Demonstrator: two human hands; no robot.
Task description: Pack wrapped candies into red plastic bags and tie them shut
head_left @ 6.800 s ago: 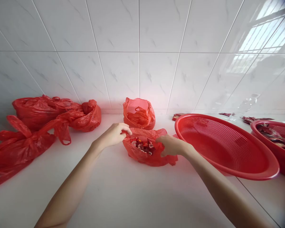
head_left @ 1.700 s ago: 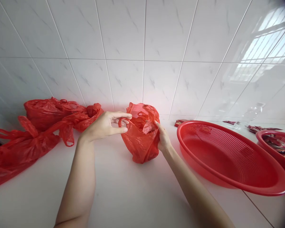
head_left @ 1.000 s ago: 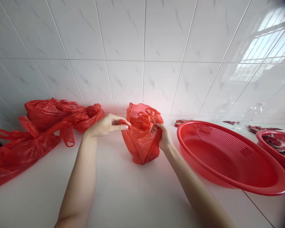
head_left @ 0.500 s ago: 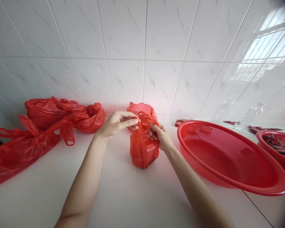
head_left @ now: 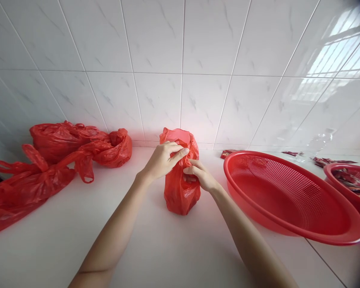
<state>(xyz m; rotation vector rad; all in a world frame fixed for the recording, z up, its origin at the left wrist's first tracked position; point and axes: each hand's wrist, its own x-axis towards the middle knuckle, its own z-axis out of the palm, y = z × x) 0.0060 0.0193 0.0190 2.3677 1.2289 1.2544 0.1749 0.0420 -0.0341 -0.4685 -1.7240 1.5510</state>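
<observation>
A red plastic bag [head_left: 181, 198] stands upright on the white counter, its top gathered between my hands. My left hand [head_left: 167, 158] pinches the bag's upper part between thumb and fingers. Close by on the right, my right hand [head_left: 200, 175] has its fingers closed on the gathered plastic, with some fingertips hidden in the folds. Whatever fills the bag cannot be seen. Right behind it, against the wall, is another red bag [head_left: 180, 136], partly covered by my left hand.
Several knotted red bags [head_left: 60, 140] lie at the left. On the right stands a large red plastic basket [head_left: 267, 196]; beyond it a second red basket [head_left: 333, 170] holds small packets. A clear bottle [head_left: 319, 142] and loose packets [head_left: 333, 162] lie by the tiled wall.
My left hand has moved right, drawing its side of the bag's top in toward my right hand. My right hand has shifted slightly left and down. The bag's mouth is now bunched together.
</observation>
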